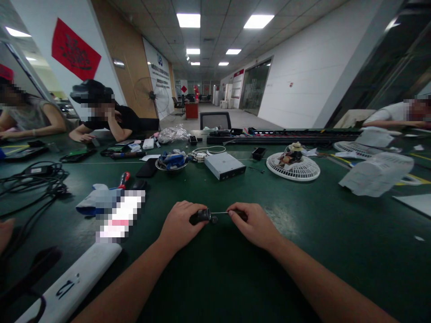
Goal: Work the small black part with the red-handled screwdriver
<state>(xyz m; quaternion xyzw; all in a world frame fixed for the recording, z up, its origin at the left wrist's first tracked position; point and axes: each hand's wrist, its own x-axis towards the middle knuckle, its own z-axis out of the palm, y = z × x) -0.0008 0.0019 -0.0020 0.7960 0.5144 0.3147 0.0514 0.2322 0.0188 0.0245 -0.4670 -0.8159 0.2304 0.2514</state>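
Observation:
My left hand (182,223) is closed around a small dark cylindrical part (203,215), which lies on its side with its ringed end facing right. A little round dark piece (214,220) shows at that end, close to the table. My right hand (252,223) grips the dark handle of a screwdriver (220,213). Its thin metal shaft points left and its tip meets the open end of the part, or comes very near it; I cannot tell whether it touches. Both hands are low over the green table (232,273).
Beyond my hands stand a silver disc drive (225,166), a metal bowl (171,165) with blue items and a white fan grille (292,170). On the left are a white power bank-like slab (77,278), a glove (97,199) and black cables (37,179). Other people sit around the table.

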